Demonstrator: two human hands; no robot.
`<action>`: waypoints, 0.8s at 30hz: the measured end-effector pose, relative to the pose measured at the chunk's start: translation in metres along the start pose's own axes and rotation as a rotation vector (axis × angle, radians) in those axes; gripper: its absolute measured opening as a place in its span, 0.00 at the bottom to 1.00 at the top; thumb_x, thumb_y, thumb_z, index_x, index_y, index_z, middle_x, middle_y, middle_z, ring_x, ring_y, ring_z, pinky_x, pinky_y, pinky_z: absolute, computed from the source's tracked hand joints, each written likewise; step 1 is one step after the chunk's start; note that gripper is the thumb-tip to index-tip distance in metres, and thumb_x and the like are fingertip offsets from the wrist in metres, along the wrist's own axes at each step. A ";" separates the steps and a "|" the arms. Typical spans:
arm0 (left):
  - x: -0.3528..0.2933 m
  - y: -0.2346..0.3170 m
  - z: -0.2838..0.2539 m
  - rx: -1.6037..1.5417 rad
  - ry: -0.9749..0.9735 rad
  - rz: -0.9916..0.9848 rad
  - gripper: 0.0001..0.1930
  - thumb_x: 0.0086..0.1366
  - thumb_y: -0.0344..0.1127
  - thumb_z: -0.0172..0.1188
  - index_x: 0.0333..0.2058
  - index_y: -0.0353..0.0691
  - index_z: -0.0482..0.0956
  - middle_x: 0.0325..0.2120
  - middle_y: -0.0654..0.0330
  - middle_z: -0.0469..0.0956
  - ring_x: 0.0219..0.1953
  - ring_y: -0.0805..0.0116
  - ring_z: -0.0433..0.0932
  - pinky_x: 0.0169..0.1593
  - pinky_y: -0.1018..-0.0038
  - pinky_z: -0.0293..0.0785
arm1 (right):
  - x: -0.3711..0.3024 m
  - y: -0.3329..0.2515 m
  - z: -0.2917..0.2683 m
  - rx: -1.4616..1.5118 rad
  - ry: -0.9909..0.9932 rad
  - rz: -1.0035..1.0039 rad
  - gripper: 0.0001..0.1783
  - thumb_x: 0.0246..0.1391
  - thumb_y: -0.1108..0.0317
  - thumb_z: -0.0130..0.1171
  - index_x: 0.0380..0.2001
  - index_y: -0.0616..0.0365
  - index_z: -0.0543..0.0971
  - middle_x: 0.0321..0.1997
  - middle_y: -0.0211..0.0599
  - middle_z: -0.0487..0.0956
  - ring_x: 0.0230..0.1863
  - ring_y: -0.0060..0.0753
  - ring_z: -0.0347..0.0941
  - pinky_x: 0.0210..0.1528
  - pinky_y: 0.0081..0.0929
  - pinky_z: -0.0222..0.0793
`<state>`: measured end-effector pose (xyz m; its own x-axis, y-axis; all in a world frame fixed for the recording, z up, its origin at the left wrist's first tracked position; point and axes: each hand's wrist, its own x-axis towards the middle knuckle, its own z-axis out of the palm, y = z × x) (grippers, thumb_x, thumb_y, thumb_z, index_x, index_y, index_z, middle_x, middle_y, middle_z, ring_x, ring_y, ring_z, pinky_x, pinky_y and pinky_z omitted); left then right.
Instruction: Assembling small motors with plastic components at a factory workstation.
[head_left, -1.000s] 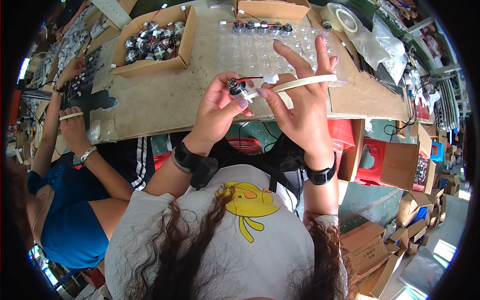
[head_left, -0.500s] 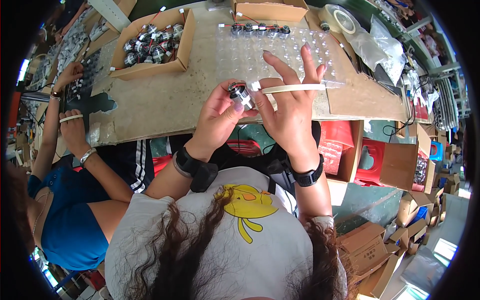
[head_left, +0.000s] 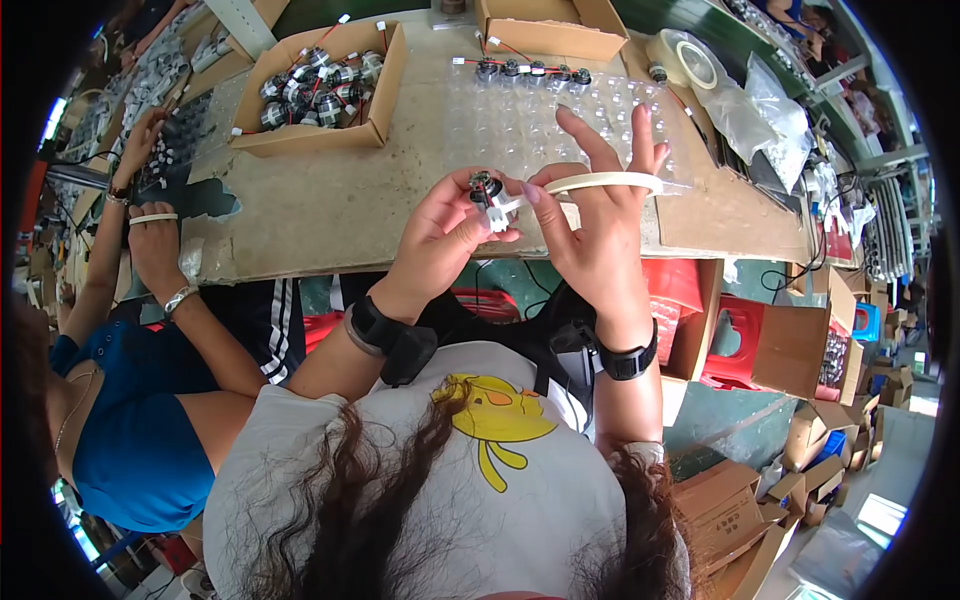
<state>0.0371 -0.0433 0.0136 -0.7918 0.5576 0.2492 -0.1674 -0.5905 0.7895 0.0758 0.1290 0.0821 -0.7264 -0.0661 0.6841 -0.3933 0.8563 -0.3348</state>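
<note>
Above the table's near edge, my left hand (head_left: 438, 232) is closed around a small black-and-silver motor (head_left: 486, 192) with red and black wires. White tape (head_left: 512, 203) lies against the motor's side, and its other end is pinched between the thumb and index finger of my right hand (head_left: 598, 240). A narrow cream ring, like a thin roll of tape (head_left: 610, 180), hangs around the raised fingers of that hand. Past my hands lies a clear plastic blister tray (head_left: 490, 125), with several similar motors (head_left: 535, 75) in its far row.
A cardboard box (head_left: 330, 136) full of wired motors sits at the left, another carton (head_left: 555, 38) at the back. Large tape rolls (head_left: 690, 60) and plastic bags (head_left: 775, 110) lie at the right. A co-worker's hands (head_left: 155, 250) work at far left. Red stools (head_left: 735, 340) stand below.
The motor has turned in my left hand and now shows white tape on its front. My right hand has shifted slightly right and the ring has tilted.
</note>
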 end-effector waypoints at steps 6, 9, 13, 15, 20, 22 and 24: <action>0.001 -0.002 0.003 -0.055 -0.012 0.003 0.22 0.66 0.30 0.53 0.57 0.37 0.61 0.51 0.58 0.68 0.52 0.66 0.72 0.52 0.65 0.74 | -0.006 -0.009 0.014 -0.107 0.052 0.004 0.03 0.51 0.66 0.62 0.31 0.49 0.80 0.59 0.31 0.71 0.72 0.56 0.39 0.67 0.63 0.23; 0.002 -0.004 0.005 -0.124 -0.007 -0.037 0.21 0.67 0.31 0.53 0.57 0.38 0.62 0.52 0.61 0.68 0.54 0.69 0.69 0.53 0.67 0.73 | -0.009 -0.012 0.019 -0.153 0.079 0.008 0.05 0.51 0.67 0.62 0.33 0.50 0.79 0.59 0.31 0.72 0.72 0.56 0.42 0.67 0.61 0.23; 0.000 -0.008 0.004 -0.079 0.033 0.026 0.21 0.66 0.32 0.54 0.57 0.39 0.63 0.50 0.61 0.70 0.50 0.70 0.72 0.52 0.68 0.73 | -0.009 -0.008 0.020 -0.139 0.037 -0.031 0.07 0.51 0.68 0.62 0.35 0.52 0.78 0.58 0.32 0.73 0.71 0.56 0.45 0.68 0.59 0.25; 0.002 -0.003 0.003 -0.100 0.022 -0.019 0.21 0.66 0.33 0.55 0.56 0.40 0.64 0.48 0.61 0.70 0.46 0.71 0.73 0.49 0.69 0.74 | -0.008 0.000 0.015 0.291 -0.034 0.140 0.06 0.51 0.67 0.62 0.34 0.52 0.79 0.57 0.33 0.73 0.70 0.56 0.46 0.68 0.58 0.26; 0.000 0.007 0.006 0.002 0.091 -0.047 0.20 0.66 0.32 0.55 0.55 0.39 0.65 0.47 0.61 0.72 0.42 0.72 0.74 0.42 0.72 0.77 | -0.002 -0.001 0.000 0.184 -0.095 0.095 0.04 0.50 0.67 0.63 0.31 0.52 0.79 0.58 0.33 0.73 0.71 0.56 0.45 0.68 0.58 0.28; -0.001 0.006 0.005 0.002 0.087 -0.053 0.20 0.66 0.32 0.55 0.56 0.39 0.65 0.47 0.61 0.71 0.43 0.72 0.74 0.42 0.72 0.78 | -0.003 -0.002 0.000 0.112 -0.066 0.061 0.04 0.50 0.67 0.63 0.30 0.52 0.79 0.58 0.33 0.72 0.71 0.56 0.44 0.68 0.58 0.28; -0.001 0.005 0.005 0.004 0.077 -0.065 0.21 0.66 0.33 0.54 0.56 0.39 0.64 0.47 0.61 0.71 0.43 0.72 0.74 0.40 0.73 0.79 | -0.003 -0.004 0.002 -0.032 -0.005 -0.010 0.04 0.49 0.66 0.64 0.28 0.51 0.79 0.58 0.33 0.72 0.72 0.55 0.43 0.68 0.58 0.28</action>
<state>0.0399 -0.0441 0.0201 -0.8222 0.5479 0.1540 -0.2175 -0.5526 0.8046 0.0786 0.1244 0.0803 -0.7254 -0.0777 0.6840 -0.3825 0.8716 -0.3066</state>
